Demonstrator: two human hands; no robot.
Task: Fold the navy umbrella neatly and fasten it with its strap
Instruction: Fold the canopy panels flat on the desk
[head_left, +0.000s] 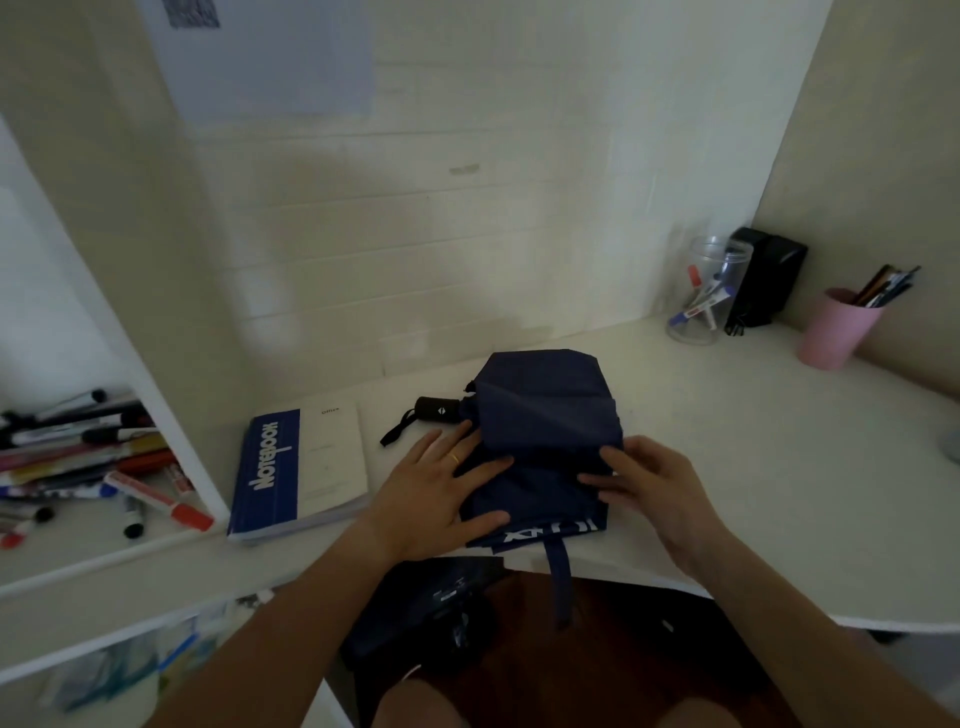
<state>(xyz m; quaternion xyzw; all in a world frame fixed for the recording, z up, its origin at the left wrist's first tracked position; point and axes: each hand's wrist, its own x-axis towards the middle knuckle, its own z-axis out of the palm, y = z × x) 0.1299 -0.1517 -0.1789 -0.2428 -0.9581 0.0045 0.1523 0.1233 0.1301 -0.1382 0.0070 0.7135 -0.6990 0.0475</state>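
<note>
The navy umbrella (543, 415) lies collapsed on the white desk (753, 467), its canopy loosely flattened in wide pleats. Its black handle (436, 409) with a wrist loop points left. The navy strap (560, 577) hangs over the desk's front edge. My left hand (441, 491) presses flat on the canopy's left side, fingers spread. My right hand (649, 483) holds the canopy's right edge, its fingertips curled onto a fold of fabric.
A blue and white notebook (301, 467) lies left of the umbrella. Markers fill a shelf (78, 467) at far left. A clear jar (709, 291), a black box (766, 275) and a pink cup (839, 327) stand at the back right. A dark bag (431, 613) rests on my lap.
</note>
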